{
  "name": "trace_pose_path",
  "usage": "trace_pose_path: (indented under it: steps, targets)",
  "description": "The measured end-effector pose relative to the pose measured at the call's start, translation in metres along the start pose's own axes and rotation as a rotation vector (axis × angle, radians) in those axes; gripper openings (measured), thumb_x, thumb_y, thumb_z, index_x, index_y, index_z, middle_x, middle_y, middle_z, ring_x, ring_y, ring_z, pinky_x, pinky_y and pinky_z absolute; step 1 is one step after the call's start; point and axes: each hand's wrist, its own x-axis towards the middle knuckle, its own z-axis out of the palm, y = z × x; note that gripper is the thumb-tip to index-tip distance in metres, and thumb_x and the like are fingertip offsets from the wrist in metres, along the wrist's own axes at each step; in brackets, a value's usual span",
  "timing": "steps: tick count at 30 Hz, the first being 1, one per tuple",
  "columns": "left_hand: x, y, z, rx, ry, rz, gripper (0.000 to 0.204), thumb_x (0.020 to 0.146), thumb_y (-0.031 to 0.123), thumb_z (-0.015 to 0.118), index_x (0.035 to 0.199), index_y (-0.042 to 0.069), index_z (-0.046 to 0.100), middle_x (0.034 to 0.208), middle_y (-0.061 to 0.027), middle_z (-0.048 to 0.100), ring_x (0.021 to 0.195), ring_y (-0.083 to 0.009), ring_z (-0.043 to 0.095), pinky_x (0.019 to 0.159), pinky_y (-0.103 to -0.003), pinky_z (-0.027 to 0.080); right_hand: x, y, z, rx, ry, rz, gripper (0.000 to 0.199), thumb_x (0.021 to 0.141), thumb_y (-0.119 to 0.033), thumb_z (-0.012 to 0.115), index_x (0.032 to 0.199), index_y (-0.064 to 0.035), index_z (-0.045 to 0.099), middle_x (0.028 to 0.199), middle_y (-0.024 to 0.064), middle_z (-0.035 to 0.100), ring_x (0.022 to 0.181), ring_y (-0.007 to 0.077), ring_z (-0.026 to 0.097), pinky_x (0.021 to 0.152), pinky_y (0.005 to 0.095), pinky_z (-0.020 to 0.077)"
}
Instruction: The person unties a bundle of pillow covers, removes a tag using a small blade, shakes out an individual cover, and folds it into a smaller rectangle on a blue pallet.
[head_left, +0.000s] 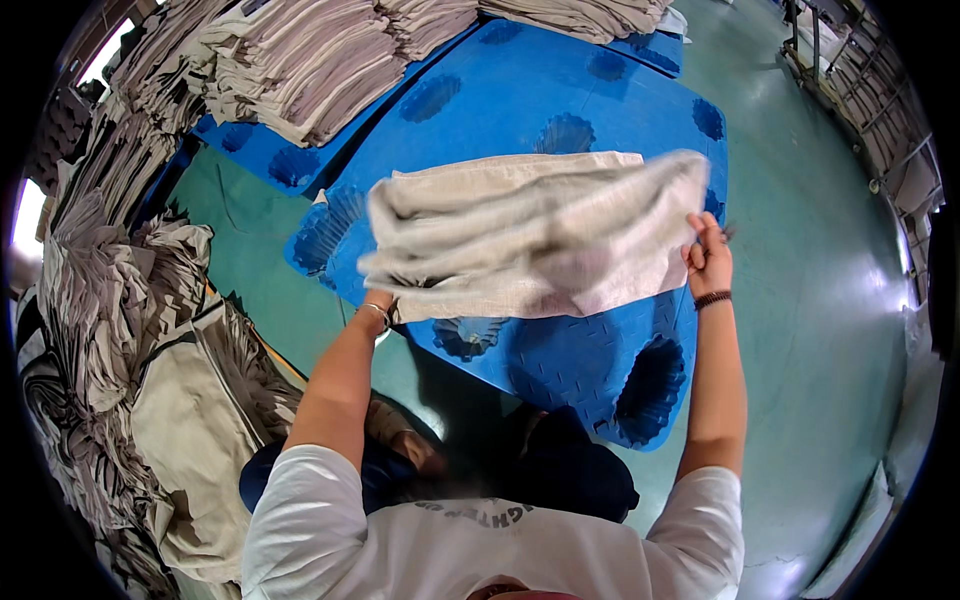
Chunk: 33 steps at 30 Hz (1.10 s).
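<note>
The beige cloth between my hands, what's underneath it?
Beneath the beige cloth is the blue plastic pallet, showing around the cloth's edges. The surface directly below is covered, so anything else there can't be seen.

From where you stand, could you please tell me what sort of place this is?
Probably a textile workshop or warehouse: stacks of folded cloth, a blue plastic pallet and beige cloth spread over it suggest so.

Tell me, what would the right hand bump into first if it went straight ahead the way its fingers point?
Probably the right end of the beige cloth, close by the right hand's fingers. The cloth is blurred, so its exact depth is unclear.
</note>
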Motion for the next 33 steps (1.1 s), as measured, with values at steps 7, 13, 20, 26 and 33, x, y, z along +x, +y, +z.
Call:
trace_pose_path:
  steps: [7, 13, 20, 26, 33]
  targets:
    - [0.002, -0.007, -0.011, 0.225, 0.141, -0.108, 0.047, 0.082, 0.041, 0.043, 0.103, 0.000, 0.051, 0.099, -0.0101, 0.055, 0.086, -0.0194, 0.053, 0.074, -0.030, 0.040, 0.046, 0.107, -0.112, -1.303, 0.087, 0.085, 0.052, 0.071, -0.023, 0.061, 0.114, 0.0001, 0.043, 0.109, 0.0134, 0.052, 0.094, 0.0234, 0.052, 0.081, 0.0298, 0.0404]
    - [-0.041, -0.006, -0.026, -0.038, -0.055, 0.044, 0.055, 0.079, 0.043, 0.049, 0.113, 0.001, 0.045, 0.110, -0.0092, 0.050, 0.093, -0.0170, 0.050, 0.083, -0.028, 0.037, 0.036, 0.131, -0.098, -1.179, 0.407, 0.070, 0.053, 0.062, -0.017, 0.068, 0.107, 0.0032, 0.048, 0.103, 0.0166, 0.054, 0.093, 0.0257, 0.054, 0.080, 0.0309, 0.0413]
    - [-0.071, 0.030, -0.030, 0.693, 0.011, -0.216, 0.057, 0.067, 0.029, 0.068, 0.111, -0.001, 0.045, 0.096, -0.0068, 0.054, 0.086, -0.0144, 0.049, 0.078, -0.027, 0.039, -0.029, 0.088, -0.101, -1.026, 0.150, 0.178, 0.032, 0.059, -0.009, 0.067, 0.086, 0.0034, 0.055, 0.068, 0.0086, 0.059, 0.054, 0.0149, 0.054, 0.050, 0.0263, 0.0442]
    - [-0.126, 0.049, -0.104, 0.718, -0.232, -0.701, 0.077, 0.070, 0.028, 0.067, 0.125, -0.004, 0.023, 0.124, -0.0149, 0.035, 0.117, -0.0249, 0.032, 0.096, -0.036, 0.027, -0.195, 0.073, -0.119, -0.871, -0.048, 0.565, 0.033, 0.060, -0.009, 0.067, 0.088, -0.0002, 0.051, 0.063, 0.0032, 0.053, 0.048, 0.0088, 0.048, 0.040, 0.0209, 0.0390]
    - [-0.116, -0.009, -0.152, 0.903, -0.183, -0.709, 0.058, 0.071, 0.017, 0.061, 0.120, 0.003, 0.033, 0.103, -0.0119, 0.051, 0.082, -0.0207, 0.053, 0.065, -0.030, 0.045, -0.262, 0.102, -0.157, -0.531, 0.493, 0.570, 0.015, 0.069, -0.015, 0.062, 0.076, -0.0082, 0.050, 0.063, -0.0003, 0.052, 0.044, 0.0060, 0.041, 0.038, 0.0202, 0.0346]
